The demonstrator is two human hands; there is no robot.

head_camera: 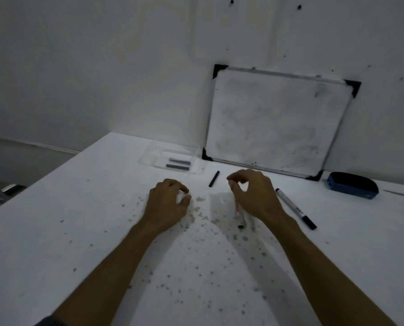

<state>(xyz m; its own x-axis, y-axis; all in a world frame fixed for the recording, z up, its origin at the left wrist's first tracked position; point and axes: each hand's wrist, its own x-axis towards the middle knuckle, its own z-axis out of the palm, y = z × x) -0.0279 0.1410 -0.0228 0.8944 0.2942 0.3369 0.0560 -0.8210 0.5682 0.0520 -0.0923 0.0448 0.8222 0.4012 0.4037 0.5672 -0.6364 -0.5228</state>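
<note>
**Ink-speckled table (78,208), job barely begun**

Left hand (169,202) rests, fingers loosely curled, empty. Right hand (252,196) hovers curled over a pale tube (241,220) lying on the table. Gripping it? Can't tell. Black stick (214,179) waits just beyond, untouched; fitting looks not yet done.
</note>
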